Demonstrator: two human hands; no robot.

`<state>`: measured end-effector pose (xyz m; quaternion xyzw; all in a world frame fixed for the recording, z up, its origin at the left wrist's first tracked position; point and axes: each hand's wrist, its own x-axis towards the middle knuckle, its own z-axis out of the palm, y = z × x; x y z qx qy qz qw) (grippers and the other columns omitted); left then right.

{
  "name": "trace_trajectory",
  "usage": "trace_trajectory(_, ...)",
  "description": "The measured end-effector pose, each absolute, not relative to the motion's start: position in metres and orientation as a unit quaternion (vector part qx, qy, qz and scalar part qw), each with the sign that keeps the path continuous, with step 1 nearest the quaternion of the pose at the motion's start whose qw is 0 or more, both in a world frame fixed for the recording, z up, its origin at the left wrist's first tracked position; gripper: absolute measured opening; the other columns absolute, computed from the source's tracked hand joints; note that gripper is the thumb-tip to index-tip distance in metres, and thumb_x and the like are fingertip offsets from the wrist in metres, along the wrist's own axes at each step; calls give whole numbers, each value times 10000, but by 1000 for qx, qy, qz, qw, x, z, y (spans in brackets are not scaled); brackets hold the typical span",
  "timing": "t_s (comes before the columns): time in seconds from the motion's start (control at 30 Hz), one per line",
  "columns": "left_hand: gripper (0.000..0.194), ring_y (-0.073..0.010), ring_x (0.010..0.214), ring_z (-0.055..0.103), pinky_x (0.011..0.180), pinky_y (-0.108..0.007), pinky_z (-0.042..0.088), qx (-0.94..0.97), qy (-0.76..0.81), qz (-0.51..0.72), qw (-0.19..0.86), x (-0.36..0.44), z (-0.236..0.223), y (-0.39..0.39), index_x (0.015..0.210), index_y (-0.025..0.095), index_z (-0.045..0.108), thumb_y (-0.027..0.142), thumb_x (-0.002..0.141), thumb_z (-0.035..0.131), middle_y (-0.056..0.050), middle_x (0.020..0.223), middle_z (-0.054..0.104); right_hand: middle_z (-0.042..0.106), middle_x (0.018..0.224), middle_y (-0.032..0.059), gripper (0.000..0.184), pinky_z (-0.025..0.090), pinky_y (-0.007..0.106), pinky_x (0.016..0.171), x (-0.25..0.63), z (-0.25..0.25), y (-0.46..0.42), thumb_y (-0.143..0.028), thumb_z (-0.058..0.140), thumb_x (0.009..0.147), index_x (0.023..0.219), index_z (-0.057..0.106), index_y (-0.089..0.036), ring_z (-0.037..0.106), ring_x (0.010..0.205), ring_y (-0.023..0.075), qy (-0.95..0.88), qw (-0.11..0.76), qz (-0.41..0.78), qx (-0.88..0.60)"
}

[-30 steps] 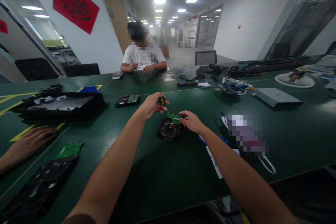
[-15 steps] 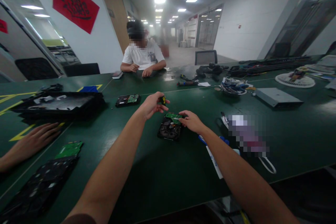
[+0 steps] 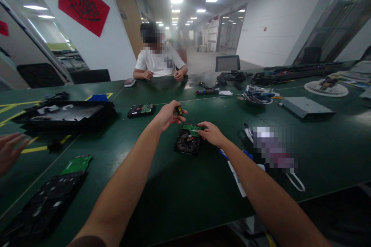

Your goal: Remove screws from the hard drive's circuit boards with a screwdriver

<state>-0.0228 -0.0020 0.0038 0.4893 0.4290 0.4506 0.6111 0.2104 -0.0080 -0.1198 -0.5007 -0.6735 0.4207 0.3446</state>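
Observation:
In the head view, a hard drive (image 3: 188, 142) with a green circuit board (image 3: 191, 129) lies flat on the dark green table, board side up. My left hand (image 3: 169, 115) is above its far left corner, fingers closed around a small screwdriver (image 3: 179, 110) with a black and yellow handle. The screwdriver's tip is too small to make out. My right hand (image 3: 212, 134) grips the drive's right edge, with fingertips on the board. Under my right forearm lie a blue-handled tool (image 3: 248, 154) and a white strip with print (image 3: 236, 178), both partly covered.
More hard drives lie at the far left (image 3: 141, 110) and near left (image 3: 46, 197). A black tray (image 3: 101, 110) stands at left, near a co-worker's blurred hand (image 3: 10, 150). Another person (image 3: 159, 61) sits opposite. A grey metal box (image 3: 307, 107) and a bowl of cables (image 3: 257, 95) are right.
The co-worker's hand at left has lifted and drawn back leftward, revealing a small dark object. The person opposite has shifted one hand to the right. My hands stay almost still.

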Motion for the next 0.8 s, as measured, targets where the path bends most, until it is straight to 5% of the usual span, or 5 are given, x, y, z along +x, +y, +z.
trace_trajectory(0.6, 240, -142, 566, 654, 480, -247, 440, 533, 449, 467, 545, -24, 1, -1, 920, 147, 651, 359, 842, 570, -113, 931, 690, 670, 851, 28, 429, 500, 252, 584, 211, -125, -5, -285, 679, 890, 1295, 577, -186, 616, 659, 133, -676, 342, 420, -500)
trace_trajectory(0.8, 253, -150, 530, 630, 475, -270, 449, 512, 430, 448, 594, -21, 3, -4, 967, 157, 598, 378, 845, 579, -136, 953, 719, 670, 849, 26, 426, 502, 252, 582, 210, -125, -5, -278, 680, 888, 1289, 575, -180, 615, 653, 129, -674, 347, 426, -494)
